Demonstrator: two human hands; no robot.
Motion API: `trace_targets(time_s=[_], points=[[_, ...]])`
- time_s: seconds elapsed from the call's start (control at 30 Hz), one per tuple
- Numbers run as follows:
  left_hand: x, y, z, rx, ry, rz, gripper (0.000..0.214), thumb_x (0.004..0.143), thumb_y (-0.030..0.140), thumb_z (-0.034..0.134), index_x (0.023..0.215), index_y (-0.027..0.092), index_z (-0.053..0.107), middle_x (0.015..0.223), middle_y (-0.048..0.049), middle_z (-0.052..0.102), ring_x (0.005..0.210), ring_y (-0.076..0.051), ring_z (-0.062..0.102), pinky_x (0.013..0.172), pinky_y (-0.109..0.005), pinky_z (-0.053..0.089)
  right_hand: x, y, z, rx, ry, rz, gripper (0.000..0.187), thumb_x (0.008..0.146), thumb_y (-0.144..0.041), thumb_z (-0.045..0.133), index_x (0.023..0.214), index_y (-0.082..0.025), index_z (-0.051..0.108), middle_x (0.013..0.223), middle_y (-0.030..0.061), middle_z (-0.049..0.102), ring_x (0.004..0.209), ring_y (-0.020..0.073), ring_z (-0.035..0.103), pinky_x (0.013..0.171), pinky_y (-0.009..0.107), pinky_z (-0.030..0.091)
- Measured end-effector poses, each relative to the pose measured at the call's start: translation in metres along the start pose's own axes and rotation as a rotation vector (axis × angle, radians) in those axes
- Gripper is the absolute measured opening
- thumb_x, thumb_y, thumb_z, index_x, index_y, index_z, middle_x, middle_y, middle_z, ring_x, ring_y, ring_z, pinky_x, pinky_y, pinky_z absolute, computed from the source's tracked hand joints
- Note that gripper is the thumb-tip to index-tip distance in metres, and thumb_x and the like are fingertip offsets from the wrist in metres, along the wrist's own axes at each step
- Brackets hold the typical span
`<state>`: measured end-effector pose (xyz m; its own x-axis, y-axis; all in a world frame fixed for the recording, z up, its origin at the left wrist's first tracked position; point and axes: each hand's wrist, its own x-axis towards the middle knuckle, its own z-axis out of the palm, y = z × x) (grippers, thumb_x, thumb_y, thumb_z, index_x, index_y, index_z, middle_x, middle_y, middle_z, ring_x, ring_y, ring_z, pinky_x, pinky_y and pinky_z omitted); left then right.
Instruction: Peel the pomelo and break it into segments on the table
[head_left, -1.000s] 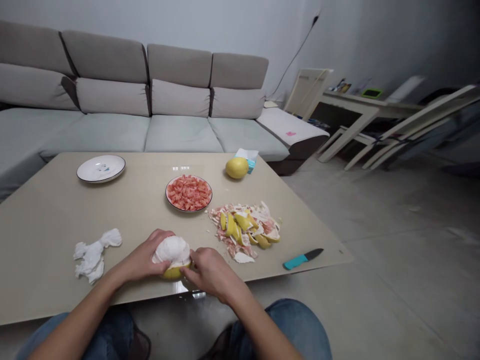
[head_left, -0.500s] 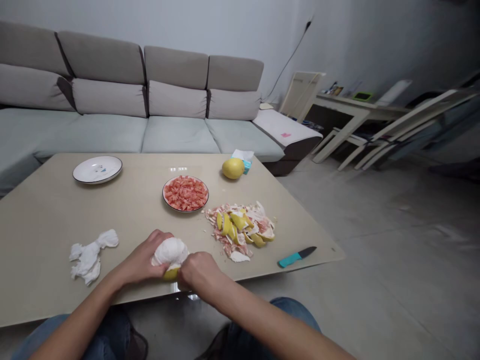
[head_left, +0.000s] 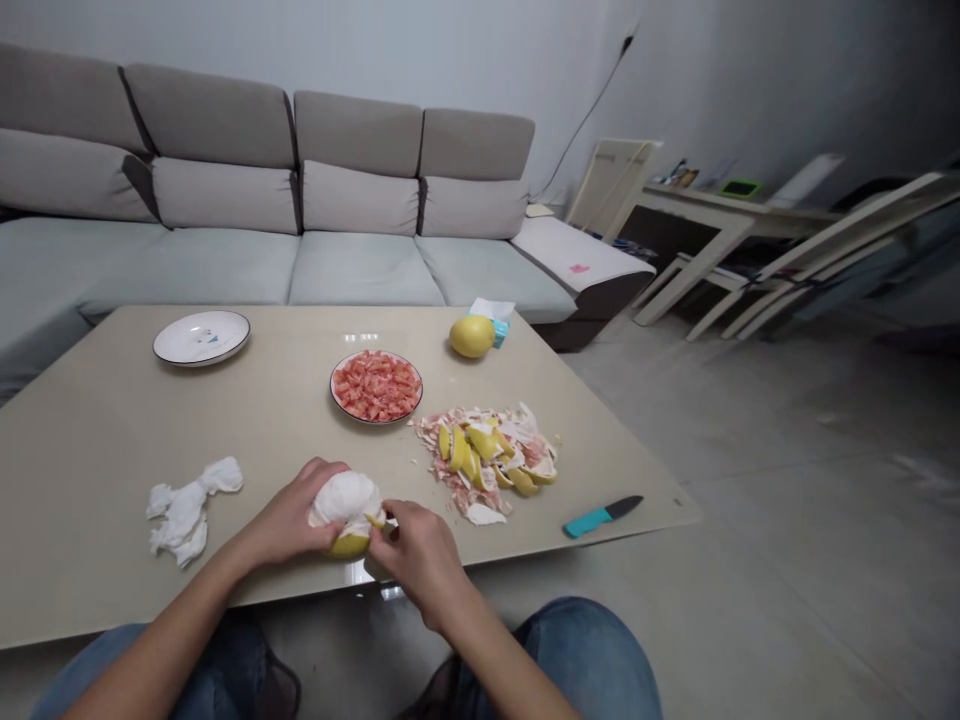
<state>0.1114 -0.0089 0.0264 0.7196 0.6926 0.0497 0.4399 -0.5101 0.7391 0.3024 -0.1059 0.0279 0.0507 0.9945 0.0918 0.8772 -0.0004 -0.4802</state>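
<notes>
A partly peeled pomelo (head_left: 346, 500) rests near the table's front edge, its upper part bare white pith and its underside still yellow. Wrapped around its left side is my left hand (head_left: 296, 512), fingers closed on the fruit. On the opposite side my right hand (head_left: 420, 550) pinches a strip of pomelo peel (head_left: 375, 520) that stands partly away from the fruit. Beyond my right hand lies a heap of yellow peel and pinkish membrane scraps (head_left: 487, 455). A plate of red pomelo flesh pieces (head_left: 376, 387) sits farther back.
A knife with a turquoise handle (head_left: 589, 522) lies at the right front edge. Crumpled white tissue (head_left: 184, 520) is on the left. Toward the back are a white plate (head_left: 191, 345), a whole yellow pomelo (head_left: 471, 337) and a blue tissue pack (head_left: 500, 330). A sofa (head_left: 360, 268) stands behind the table.
My right hand has turned and drawn slightly right, with a strip of peel now visible lifted at the pomelo's right side. My left hand keeps its hold.
</notes>
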Motion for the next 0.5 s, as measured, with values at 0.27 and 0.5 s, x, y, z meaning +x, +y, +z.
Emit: trace_targets(time_s=[0.27,0.5], points=[[-0.001,0.007,-0.003,0.027,-0.03,0.04,0.06,0.07,0.024,0.065,0.126,0.026,0.046,0.116,-0.0061,0.053,0.108,-0.027,0.052,0.095,-0.037,0.045,0.009,0.005,0.01,0.221,0.074,0.122,0.023,0.079,-0.008,0.049,0.077,-0.017,0.071,0.07,0.0044,0.071,0.061,0.0154,0.062,0.057,0.022,0.038],[0.0,0.0,-0.002,0.027,-0.032,0.047,0.061,0.072,0.026,0.066,0.129,0.026,0.044,0.12,-0.0068,0.05,0.111,-0.026,0.051,0.099,-0.037,0.043,-0.002,0.009,0.011,0.346,0.057,0.076,0.023,0.079,-0.014,0.053,0.089,-0.019,0.073,0.073,0.0014,0.071,0.065,0.0155,0.062,0.062,0.021,0.043]])
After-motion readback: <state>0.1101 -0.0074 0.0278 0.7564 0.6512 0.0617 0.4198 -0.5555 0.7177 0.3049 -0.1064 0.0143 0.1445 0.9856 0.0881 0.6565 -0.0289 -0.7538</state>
